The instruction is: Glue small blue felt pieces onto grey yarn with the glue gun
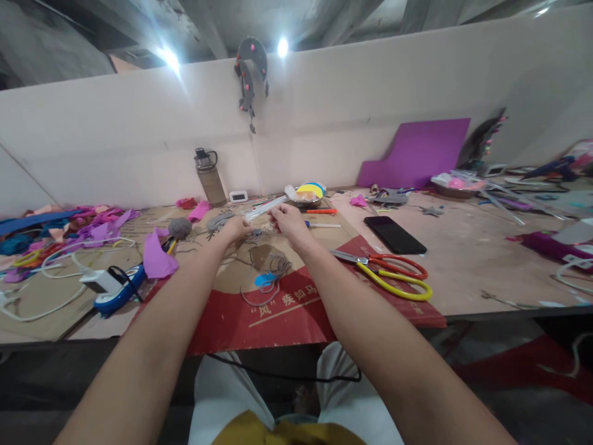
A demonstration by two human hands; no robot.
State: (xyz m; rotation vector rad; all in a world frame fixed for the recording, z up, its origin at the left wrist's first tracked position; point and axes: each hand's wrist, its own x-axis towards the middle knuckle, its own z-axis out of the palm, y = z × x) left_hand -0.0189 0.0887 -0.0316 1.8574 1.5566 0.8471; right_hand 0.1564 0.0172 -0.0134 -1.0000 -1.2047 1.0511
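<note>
Right hand [288, 224]: narrow pinch, thumb and fingers bunched, left of and behind the scissors [363, 261]. Can't tell what's in it; too small. Left hand [238, 228]: fingers curled in, farther left of the scissors. Contents hidden, so can't call that grip either.

Between the hands: small grey scraps [256, 233], left of and a bit behind the scissors. They look like the working material. Clear packet [266, 208] sits behind them; can't tell if either hand touches it.

Next out: loose grey yarn tangle [280, 266] and blue disc [265, 280], both left of the scissors, on the red cardboard sheet [259, 330].

Risks, my read:
- Yarn has stray loops near both forearms. A wrist catching one could drag the tangle into the scraps.
- Scraps look light. A sleeve-less forearm sweep or a slipped pinch could scatter them.
- Scissor blades point at the right forearm, just beside it. An elbow swing right could nudge them or nick skin.
- Sheet overhangs the worktop [463, 266] front edge. A knee bump could shift everything on it.

Phone [393, 235] lies behind the scissors, apart from the hands; low risk.
</note>
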